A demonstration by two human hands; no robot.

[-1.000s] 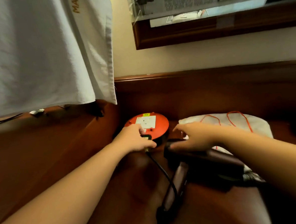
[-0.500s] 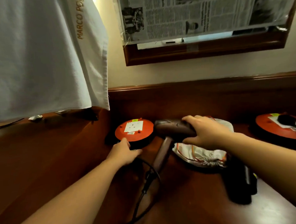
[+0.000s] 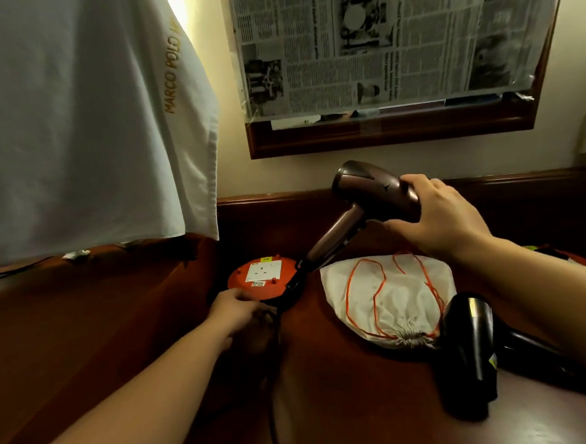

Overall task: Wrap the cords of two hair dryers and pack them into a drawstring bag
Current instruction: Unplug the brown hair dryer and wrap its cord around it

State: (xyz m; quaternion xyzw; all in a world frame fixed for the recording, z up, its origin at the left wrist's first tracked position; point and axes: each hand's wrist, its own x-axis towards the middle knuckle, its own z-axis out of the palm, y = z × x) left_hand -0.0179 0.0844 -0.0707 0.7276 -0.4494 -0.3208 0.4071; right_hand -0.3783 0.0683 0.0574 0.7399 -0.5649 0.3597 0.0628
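The greatest risk was judged to lie in the cord (image 3: 273,387): it ran from the foot of the brown hair dryer (image 3: 369,196) down past the left hand (image 3: 237,311) and off toward the near edge of the tabletop (image 3: 330,408), and if the dryer were raised further while the cord was pinned or caught beside the orange socket reel (image 3: 259,280), the reel could be dragged or the handle wrenched from the grip. Whether the plug had been freed could not be told. The brown hair dryer was held above the tabletop by the right hand (image 3: 446,219), whose fingers were curled over the rear of the barrel, the handle slanting down and toward the left hand. The grip on the smooth barrel was judged a loose one, so a slip was possible. The left hand lay low at the near rim of the reel, its fingers bent in shadow; whether anything was pinched in them could not be told. The white drawstring bag (image 3: 402,301) lay closed on the tabletop below the right hand, its orange string (image 3: 348,287) looped across it, and the black hair dryer (image 3: 469,351) lay just beside the bag, under the right forearm.
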